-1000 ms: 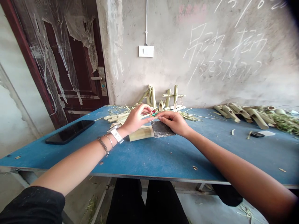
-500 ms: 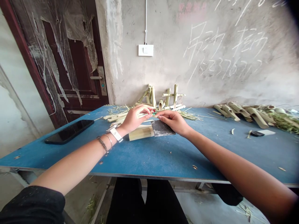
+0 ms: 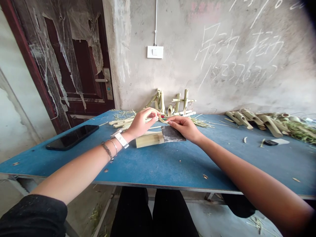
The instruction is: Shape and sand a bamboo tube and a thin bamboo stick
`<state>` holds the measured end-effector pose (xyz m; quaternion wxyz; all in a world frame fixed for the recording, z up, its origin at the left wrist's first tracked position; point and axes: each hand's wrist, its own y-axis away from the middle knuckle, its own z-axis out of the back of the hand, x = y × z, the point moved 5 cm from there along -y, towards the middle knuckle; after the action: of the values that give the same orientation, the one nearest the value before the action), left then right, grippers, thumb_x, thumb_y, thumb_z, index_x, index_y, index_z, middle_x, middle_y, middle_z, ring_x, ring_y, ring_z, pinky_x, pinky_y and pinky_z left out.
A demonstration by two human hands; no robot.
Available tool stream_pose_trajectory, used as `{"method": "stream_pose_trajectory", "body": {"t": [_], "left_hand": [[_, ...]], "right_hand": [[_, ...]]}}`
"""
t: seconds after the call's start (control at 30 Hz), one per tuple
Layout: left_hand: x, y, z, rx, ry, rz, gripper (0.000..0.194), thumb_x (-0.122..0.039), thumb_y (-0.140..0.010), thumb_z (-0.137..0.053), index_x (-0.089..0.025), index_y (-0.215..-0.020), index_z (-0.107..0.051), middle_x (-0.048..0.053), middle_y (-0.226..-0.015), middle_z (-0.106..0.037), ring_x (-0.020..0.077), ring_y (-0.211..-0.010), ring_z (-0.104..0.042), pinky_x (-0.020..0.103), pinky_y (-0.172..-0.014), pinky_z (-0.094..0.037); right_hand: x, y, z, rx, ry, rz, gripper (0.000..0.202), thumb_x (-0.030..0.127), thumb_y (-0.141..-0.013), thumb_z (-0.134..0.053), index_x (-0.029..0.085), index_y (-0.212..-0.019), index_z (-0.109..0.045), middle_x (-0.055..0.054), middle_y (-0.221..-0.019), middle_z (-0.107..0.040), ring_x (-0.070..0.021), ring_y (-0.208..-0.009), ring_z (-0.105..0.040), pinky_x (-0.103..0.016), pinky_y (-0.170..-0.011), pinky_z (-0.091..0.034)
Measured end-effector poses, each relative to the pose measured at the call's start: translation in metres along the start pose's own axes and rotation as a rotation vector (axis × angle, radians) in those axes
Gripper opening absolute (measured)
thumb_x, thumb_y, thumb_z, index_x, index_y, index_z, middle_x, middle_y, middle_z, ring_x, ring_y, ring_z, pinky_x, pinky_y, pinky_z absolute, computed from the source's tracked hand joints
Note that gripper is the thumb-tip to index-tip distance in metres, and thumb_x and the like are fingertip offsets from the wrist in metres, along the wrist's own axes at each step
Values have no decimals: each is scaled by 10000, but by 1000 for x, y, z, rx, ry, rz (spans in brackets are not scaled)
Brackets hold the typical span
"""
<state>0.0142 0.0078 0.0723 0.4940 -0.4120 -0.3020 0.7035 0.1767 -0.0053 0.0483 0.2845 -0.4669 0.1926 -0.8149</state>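
Observation:
A thin pale curved bamboo strip (image 3: 162, 119) spans the small gap between my hands, above the blue table. My right hand (image 3: 185, 129) pinches its lower right end between thumb and fingertips. At the other end, my left hand (image 3: 142, 123) has its thumb and forefinger closed on the strip, wrist wearing a white watch. Below them lies a pale split bamboo piece (image 3: 149, 140). A dark flat rectangular sheet (image 3: 172, 134), with whitish dust on it, touches that piece's right end; my right hand partly covers the sheet.
Bamboo sticks and shavings (image 3: 120, 122) lie behind my hands, with small bamboo constructions (image 3: 185, 102) by the wall. A black phone (image 3: 72, 137) rests at left. Cut bamboo tubes (image 3: 270, 125) and a black-and-white tool (image 3: 271, 142) are at right. The blue table (image 3: 158, 168) has a near edge before my legs.
The curved strip now shows clearly between my hands, where small green and red bits showed before. My left fingertips have shifted slightly up and away from my right hand.

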Motion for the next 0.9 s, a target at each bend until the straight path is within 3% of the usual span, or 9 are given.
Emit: {"method": "stream_pose_trajectory", "body": {"t": [0.27, 0.7, 0.9], "left_hand": [[13, 1, 4, -51, 99, 118, 80, -207, -813, -511, -145, -770, -485, 60, -906, -606, 145, -822, -622, 281, -754, -501], [29, 3, 12, -79, 112, 215, 157, -300, -807, -528, -147, -778, -508, 35, -835, -615, 135, -712, -637, 236, -642, -489], [41, 4, 18, -124, 98, 289, 180, -330, -791, -543, -154, -775, -511, 27, -749, -621, 145, -671, -636, 207, -542, -447]], "right_hand": [[-4, -2, 4, -11, -18, -32, 340, 484, -764, -518, 173, -867, -609, 15, -655, -512, -93, -555, -393, -227, -495, -276], [-15, -4, 13, -40, 41, -80, 341, 486, -759, -514, 171, -860, -596, 81, -486, -272, -66, -459, -229, -224, -459, -158], [-14, -4, 15, -58, 49, -93, 306, 452, -759, -510, 166, -828, -593, 89, -473, -241, -57, -435, -190, -226, -439, -137]]}}
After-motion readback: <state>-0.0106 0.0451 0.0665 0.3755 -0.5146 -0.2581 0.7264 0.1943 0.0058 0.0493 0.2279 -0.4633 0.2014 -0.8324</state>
